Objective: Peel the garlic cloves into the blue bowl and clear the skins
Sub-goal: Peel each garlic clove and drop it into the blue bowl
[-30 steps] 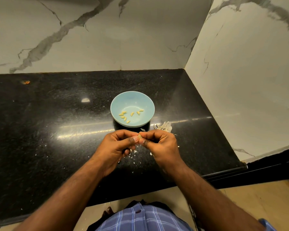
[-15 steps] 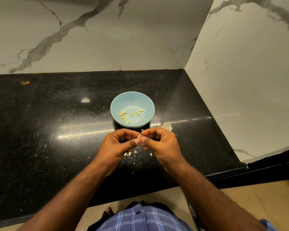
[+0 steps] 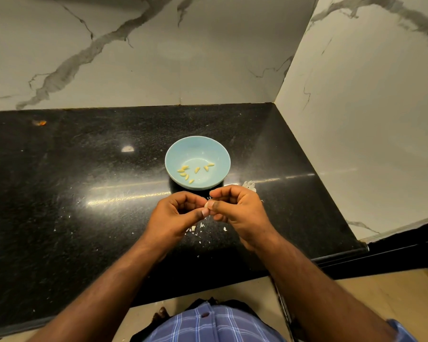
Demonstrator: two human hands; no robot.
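Little moved since earlier: hands barely shifted. Left hand (image 3: 176, 215) and right hand (image 3: 240, 211) pinch garlic clove (image 3: 207, 204), seemingly half-peeled, just before blue bowl (image 3: 218, 154). Skins (image 3: 198, 228) scattered on surface (image 3: 84, 193). Risk: clove slipping from fingertips, missing bowl.

A glossy black speckled table (image 3: 72, 193) fills the middle of the view, catching a bright streak of reflected light and a small white glint, with a small orange-brown spot (image 3: 39, 122) near its far left edge. Behind it stands a white marble wall (image 3: 134, 50) with grey veins, meeting a second marble wall (image 3: 368, 119) at the right-hand corner. At the bottom edge, a blue plaid shirt (image 3: 208, 324) shows above a beige floor (image 3: 381, 292).
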